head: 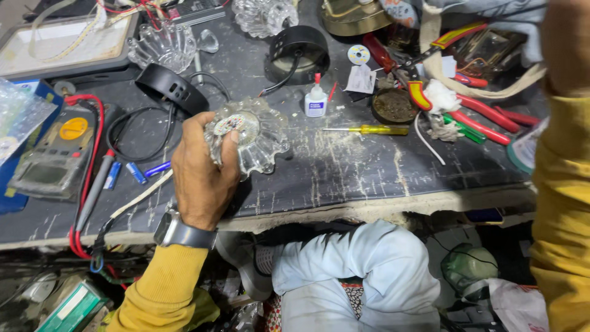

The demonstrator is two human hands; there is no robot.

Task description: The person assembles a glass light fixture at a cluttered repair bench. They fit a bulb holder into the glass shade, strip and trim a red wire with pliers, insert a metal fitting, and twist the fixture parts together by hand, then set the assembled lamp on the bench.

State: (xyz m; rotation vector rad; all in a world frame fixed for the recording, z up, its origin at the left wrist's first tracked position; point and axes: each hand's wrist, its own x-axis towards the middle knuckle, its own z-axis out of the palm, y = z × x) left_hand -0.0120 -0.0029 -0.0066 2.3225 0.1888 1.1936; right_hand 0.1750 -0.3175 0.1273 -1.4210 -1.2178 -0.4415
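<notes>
The person's left hand (203,178) is wrapped around a clear, scalloped cut-glass lamp shade (249,136) with a small round board of LEDs sitting in its middle. The fingers curl round the rim on the side nearest the body and the thumb lies across its face, so the open side tilts up toward the camera, probably so the board inside can be seen. The shade sits just above the scratched dark counter (344,169), not resting on it.

The right hand is not really visible. Only a yellow sleeve (562,203) runs down the far right edge, well away from the shade, so whether that hand is gripping anything or hanging loose can't be told.

Placing the rest off the shade: a yellow-handled screwdriver (369,130) lies just to its right, a small white glue bottle with a red tip (316,101) stands up and to the right, a black ring-shaped lamp housing (172,88) lies just up and left with its cable looping nearby, and a grey multimeter with a yellow dial (55,154) sits well off to the left. Another matching clear glass shade (163,46) lies farther up-left.
</notes>
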